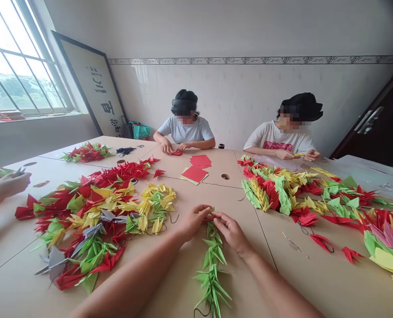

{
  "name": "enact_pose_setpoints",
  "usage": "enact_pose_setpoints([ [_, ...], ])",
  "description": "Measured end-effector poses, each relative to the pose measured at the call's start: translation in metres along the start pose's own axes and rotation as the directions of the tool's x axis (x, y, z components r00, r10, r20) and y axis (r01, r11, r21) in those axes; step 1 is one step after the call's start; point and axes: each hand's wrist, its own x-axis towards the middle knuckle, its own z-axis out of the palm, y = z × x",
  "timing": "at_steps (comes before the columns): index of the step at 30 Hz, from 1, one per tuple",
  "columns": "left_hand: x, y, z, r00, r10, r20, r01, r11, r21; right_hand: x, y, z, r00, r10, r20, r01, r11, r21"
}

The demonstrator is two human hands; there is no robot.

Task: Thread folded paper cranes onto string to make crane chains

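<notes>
Two hands, left (193, 222), right (231, 232), pinch green paper cranes (212, 269); framed calligraphy (98, 92) beyond.

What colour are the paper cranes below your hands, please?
Paper cranes: green, best in the head view.

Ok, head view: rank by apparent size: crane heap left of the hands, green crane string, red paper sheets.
1. Multicoloured paper crane heap
2. Green paper crane string
3. Red paper sheets

Ranks 2 and 3 are unsure: the string lies nearer the camera.
</notes>
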Motion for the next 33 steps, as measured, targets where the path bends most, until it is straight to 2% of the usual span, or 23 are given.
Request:
enact_pose_setpoints([
  [3,-0.001,-0.003,-0.004,0.999,-0.004,0.039,0.005,1.000,-0.013,-0.002,0.000,-0.005,0.999,0.018,-0.047,-0.016,0.999,0.036],
  [6,0.001,-0.005,-0.008,0.999,0.009,0.041,-0.011,0.999,0.033,0.001,0.002,-0.009,0.988,0.048,-0.148,-0.041,0.998,0.050],
  [11,0.006,-0.004,-0.007,0.998,0.043,-0.038,-0.040,0.997,0.062,0.011,0.015,-0.017,0.949,0.096,-0.302,-0.096,0.995,0.015],
  [15,0.008,-0.004,-0.005,0.996,0.076,-0.047,-0.071,0.993,0.092,0.014,0.025,-0.021,0.956,0.101,-0.276,-0.118,0.992,-0.045],
  [21,0.010,-0.006,-0.004,0.978,0.208,0.021,-0.208,0.963,0.169,0.016,0.026,-0.020,0.959,0.090,-0.270,-0.120,0.988,-0.098],
  [26,0.009,-0.007,-0.003,0.961,0.269,0.071,-0.277,0.946,0.171,0.016,0.022,-0.022,0.946,0.137,-0.293,-0.150,0.988,-0.024],
  [30,0.011,-0.011,-0.005,0.936,0.352,0.019,-0.348,0.913,0.211,0.014,0.017,-0.022,0.920,0.194,-0.341,-0.174,0.981,0.088],
  [33,0.011,-0.012,-0.006,0.952,0.304,0.034,-0.304,0.927,0.219,0.013,0.013,-0.020,0.899,0.225,-0.376,-0.177,0.971,0.159],
])
